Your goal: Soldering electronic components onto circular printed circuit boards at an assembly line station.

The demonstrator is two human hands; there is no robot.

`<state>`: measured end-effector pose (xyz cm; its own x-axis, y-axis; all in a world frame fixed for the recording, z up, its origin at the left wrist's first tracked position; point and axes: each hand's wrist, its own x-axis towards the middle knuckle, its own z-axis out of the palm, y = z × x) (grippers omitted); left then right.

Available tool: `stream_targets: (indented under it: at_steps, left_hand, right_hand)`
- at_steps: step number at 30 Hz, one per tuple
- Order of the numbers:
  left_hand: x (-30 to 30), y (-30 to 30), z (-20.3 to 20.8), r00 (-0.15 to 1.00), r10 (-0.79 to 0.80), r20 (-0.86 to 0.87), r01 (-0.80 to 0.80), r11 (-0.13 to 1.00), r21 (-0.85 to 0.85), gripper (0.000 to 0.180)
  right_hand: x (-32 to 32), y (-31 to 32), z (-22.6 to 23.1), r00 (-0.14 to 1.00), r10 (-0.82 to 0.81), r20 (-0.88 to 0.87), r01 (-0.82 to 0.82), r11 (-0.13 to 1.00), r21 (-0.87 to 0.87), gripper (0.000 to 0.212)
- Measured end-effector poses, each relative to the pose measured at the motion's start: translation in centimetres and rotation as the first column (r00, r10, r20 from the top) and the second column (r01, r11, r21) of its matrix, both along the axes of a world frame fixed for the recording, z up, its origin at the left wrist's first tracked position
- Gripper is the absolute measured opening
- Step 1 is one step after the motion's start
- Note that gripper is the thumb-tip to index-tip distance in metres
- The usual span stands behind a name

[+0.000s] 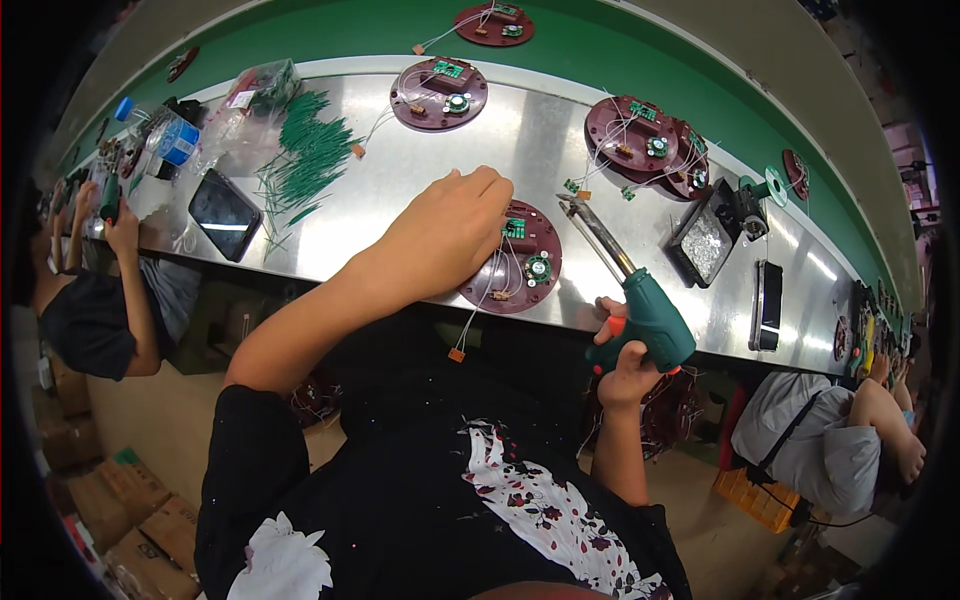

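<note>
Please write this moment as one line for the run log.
left hand: on round brown board, pinching wires | right hand: holds green soldering gun, tip raised | bench: steel table

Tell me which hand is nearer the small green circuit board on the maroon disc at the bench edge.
Left. The left hand has its fingers right beside the green circuit board on the maroon disc. The right hand sits off to the right below the bench, gripping the soldering gun.
</note>
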<state>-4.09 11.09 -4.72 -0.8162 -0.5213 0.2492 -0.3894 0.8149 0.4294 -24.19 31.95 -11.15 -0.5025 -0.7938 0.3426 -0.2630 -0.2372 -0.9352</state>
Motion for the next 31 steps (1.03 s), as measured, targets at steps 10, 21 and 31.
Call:
stream_targets:
  at_steps: [10, 21, 31]
  left_hand:
    - [-0.4, -3.7, 3.7, 0.962, -0.227, 0.150, 0.207, 0.969, 0.135, 0.015]
    - [-11.8, -23.4, 1.4, 0.998, 0.032, 0.056, -0.021, 0.981, -0.193, 0.059]
    - [-19.4, -28.1, 0.9, 0.988, -0.155, 0.000, 0.153, 0.974, -0.167, 0.089]
  right_hand:
    - [0.1, -1.0, 0.8, 0.998, -0.047, 0.051, 0.051, 0.994, -0.093, 0.063]
    - [-0.2, 0.2, -0.8, 0.995, -0.047, 0.085, 0.056, 0.992, -0.110, 0.072]
    - [-0.9, 0.1, -0.3, 0.991, 0.014, -0.133, -0.030, 0.993, -0.118, 0.048]
